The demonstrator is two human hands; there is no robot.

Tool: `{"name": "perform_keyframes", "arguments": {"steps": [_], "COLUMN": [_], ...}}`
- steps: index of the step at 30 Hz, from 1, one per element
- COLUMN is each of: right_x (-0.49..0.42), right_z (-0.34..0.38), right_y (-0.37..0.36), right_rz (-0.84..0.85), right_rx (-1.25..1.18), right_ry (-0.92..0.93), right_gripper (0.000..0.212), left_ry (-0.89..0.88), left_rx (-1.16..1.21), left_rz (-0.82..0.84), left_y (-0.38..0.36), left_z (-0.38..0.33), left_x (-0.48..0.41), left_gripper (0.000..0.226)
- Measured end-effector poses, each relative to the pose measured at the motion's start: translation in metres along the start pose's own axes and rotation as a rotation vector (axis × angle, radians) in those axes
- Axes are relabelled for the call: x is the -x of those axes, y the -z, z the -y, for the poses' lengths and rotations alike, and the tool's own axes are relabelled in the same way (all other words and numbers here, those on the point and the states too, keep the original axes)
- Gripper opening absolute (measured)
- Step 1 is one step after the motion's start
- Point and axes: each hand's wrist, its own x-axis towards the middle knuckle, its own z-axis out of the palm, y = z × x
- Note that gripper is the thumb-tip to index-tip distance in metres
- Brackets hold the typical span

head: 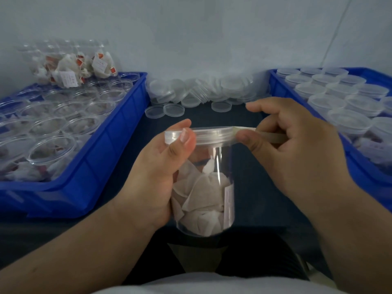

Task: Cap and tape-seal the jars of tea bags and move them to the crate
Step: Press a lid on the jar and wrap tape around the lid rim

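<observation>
Blue plastic crate of uncapped jars sat at 9 o'clock. Your left hand gripped clear cylindrical tea-bag jar at centre, thumb on translucent lid. Your right hand pinched pale tape strip at lid's 3 o'clock. Risk: slack pull could wrinkle tape and gap seal. Blue crate of capped jars sat at 3 o'clock.

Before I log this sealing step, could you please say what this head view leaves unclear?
Where the tape comes from: hidden inside the right hand, head view.
Seal behind the lid: hidden by the jar itself.
The right crate: cut off by the frame edge.
</observation>
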Motion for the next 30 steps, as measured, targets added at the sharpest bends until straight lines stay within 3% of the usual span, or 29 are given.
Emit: {"name": "perform_keyframes", "arguments": {"steps": [4, 8, 14, 17, 21, 25, 27, 30], "right_x": [0.002, 0.003, 0.002, -0.001, 0.0, 0.002, 0.002, -0.004], "right_z": [0.001, 0.0, -0.001, -0.003, 0.0, 0.01, 0.013, 0.011], "right_y": [-0.008, -0.013, -0.012, -0.007, -0.002, -0.006, -0.007, 0.001], "right_rz": [-0.003, 0.039, 0.135, 0.114, 0.102, 0.066, 0.094, 0.235], "right_rx": [-0.023, -0.028, 0.028, 0.036, 0.093, 0.236, 0.25, 0.115], "right_ry": [-0.004, -0.035, -0.05, -0.071, -0.035, 0.076, 0.097, -0.017], "right_gripper": [0.048, 0.047, 0.055, 0.061, 0.062, 0.056, 0.055, 0.058], "left_ry": [0.048, 0.104, 0.096, 0.004, -0.047, -0.005, 0.024, 0.061], "left_rx": [0.074, 0.215, 0.174, 0.055, 0.017, -0.085, -0.083, -0.051], "left_rz": [0.054, 0.16, 0.223, 0.19, 0.107, 0.068, 0.027, 0.005], "left_y": [0.002, 0.0, 0.002, 0.003, 0.008, 0.005, 0.003, 0.004], "left_z": [0.001, -0.001, 0.001, 0.002, 0.004, 0.008, 0.008, 0.006], "left_x": [0.0, 0.001, 0.0, -0.003, -0.006, -0.005, -0.004, -0.004], "left_gripper": [0.119, 0.107, 0.126, 0.124, 0.094, 0.116, 0.112, 0.094]}}
